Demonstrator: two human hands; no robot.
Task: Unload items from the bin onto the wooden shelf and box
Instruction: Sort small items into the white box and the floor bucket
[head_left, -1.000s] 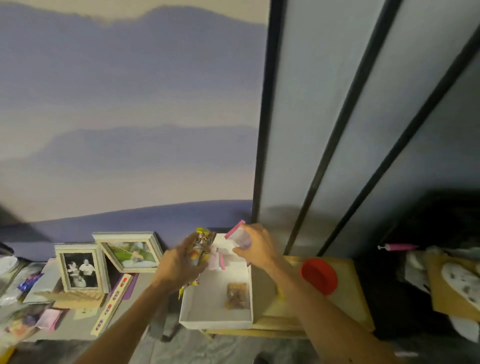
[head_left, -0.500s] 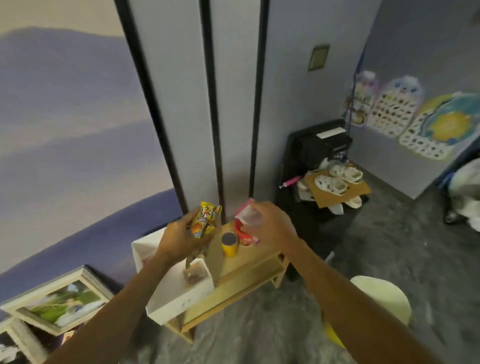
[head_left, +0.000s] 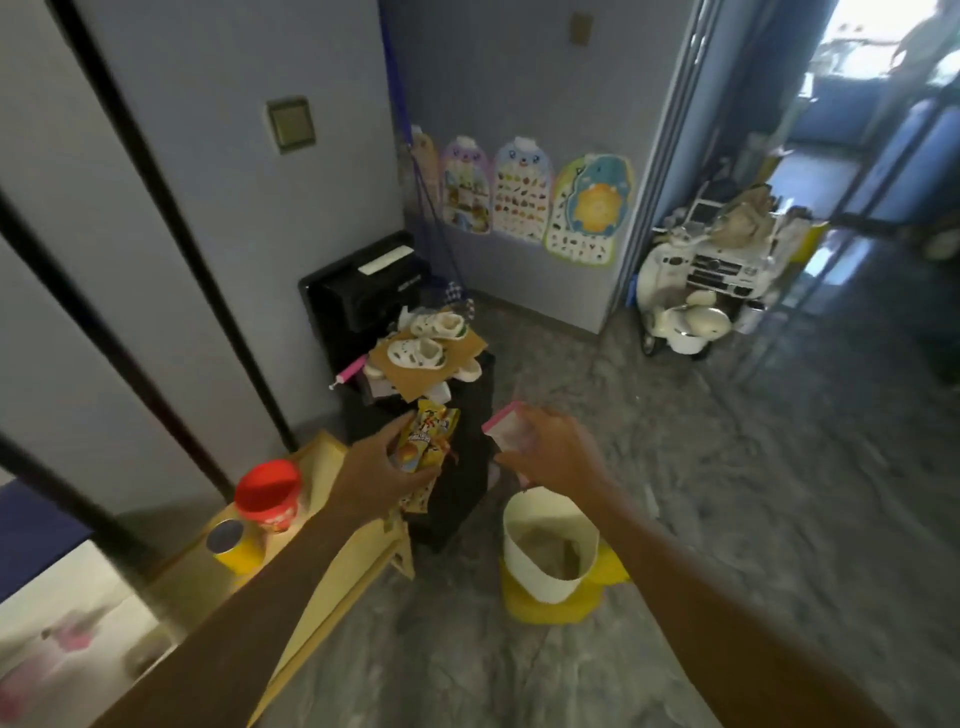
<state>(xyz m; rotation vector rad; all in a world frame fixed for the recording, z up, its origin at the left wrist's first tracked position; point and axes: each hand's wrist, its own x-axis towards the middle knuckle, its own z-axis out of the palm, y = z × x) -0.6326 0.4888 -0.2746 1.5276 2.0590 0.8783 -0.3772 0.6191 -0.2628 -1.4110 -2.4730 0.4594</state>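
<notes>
My left hand (head_left: 376, 475) grips yellow snack packets (head_left: 427, 439) above the right end of the wooden shelf (head_left: 332, 561). My right hand (head_left: 556, 452) holds a small clear bag with a pink top edge (head_left: 506, 428), above the cream bin (head_left: 545, 548) on the floor. The bin stands on something yellow and shows little inside. A red-lidded tub (head_left: 267, 493) and a yellow can (head_left: 234, 545) stand on the shelf top. The white box (head_left: 72, 629) lies at the lower left, blurred, with something pink in it.
A black unit (head_left: 363, 296) with white sandals on cardboard (head_left: 426, 348) stands behind the shelf. Posters hang on the far wall. A white toy scooter (head_left: 685, 306) sits by the doorway at right. The grey floor spreads to the right.
The view has swung right, from the white box and shelf toward the bin and doorway. Both hands have kept their items and now hover right of the shelf, over the bin area.
</notes>
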